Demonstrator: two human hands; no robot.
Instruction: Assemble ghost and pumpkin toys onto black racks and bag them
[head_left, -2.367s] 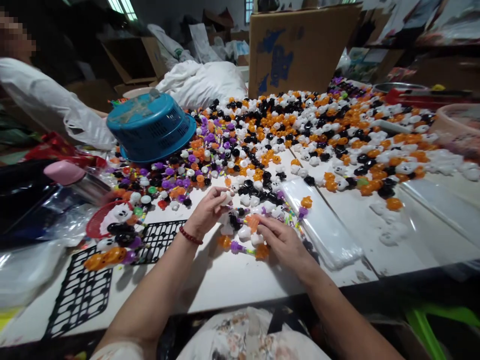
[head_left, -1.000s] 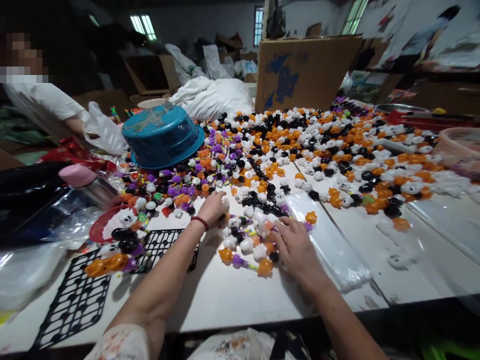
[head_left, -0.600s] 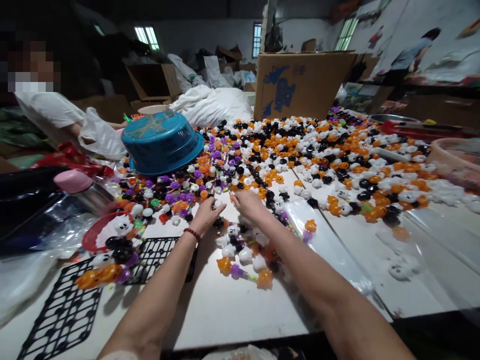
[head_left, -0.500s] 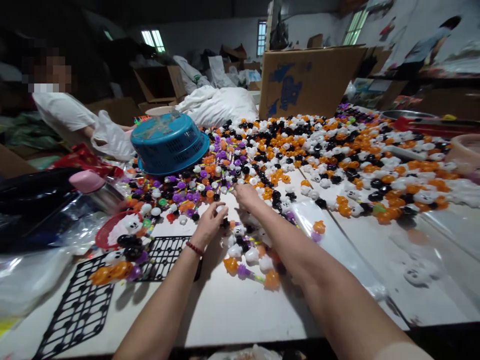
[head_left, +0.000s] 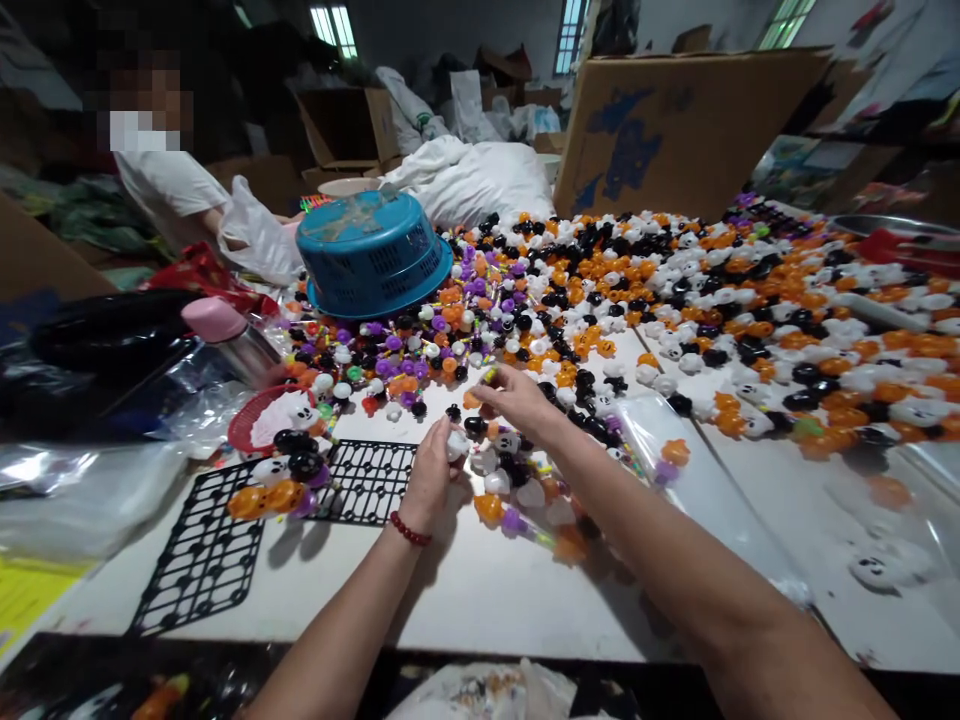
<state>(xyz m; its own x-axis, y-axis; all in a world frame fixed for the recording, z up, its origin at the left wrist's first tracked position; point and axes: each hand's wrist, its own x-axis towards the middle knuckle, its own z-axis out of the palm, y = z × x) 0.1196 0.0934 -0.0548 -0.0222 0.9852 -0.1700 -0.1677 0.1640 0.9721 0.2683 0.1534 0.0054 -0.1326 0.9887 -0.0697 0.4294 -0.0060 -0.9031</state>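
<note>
My left hand [head_left: 429, 482], with a red bead bracelet, is closed around a white plastic ghost head [head_left: 456, 444] at the middle of the table. Just to its right, my right hand [head_left: 521, 402] pinches a small stick with an orange end [head_left: 472, 399] and yellow-green filling. Under my right forearm lies a group of finished-looking toys with an orange pumpkin head [head_left: 489, 508] and a purple collar [head_left: 514, 520]. Left of my left hand is a black plastic grid [head_left: 371, 482]; several pumpkin, ghost and black heads [head_left: 285, 497] stand at its side.
A heap of orange, white and black heads [head_left: 600, 270] covers the back and right. An upturned blue basin [head_left: 375, 265], a pink-capped flask [head_left: 240, 340] and a red basket [head_left: 244, 425] are at left. Clear plastic bags [head_left: 675, 470] lie at right. A person [head_left: 172, 195] is at back left.
My left hand has closed on a white ghost head. My right hand has drawn back from the pile of small sticks with one in its fingers. The view has shifted.
</note>
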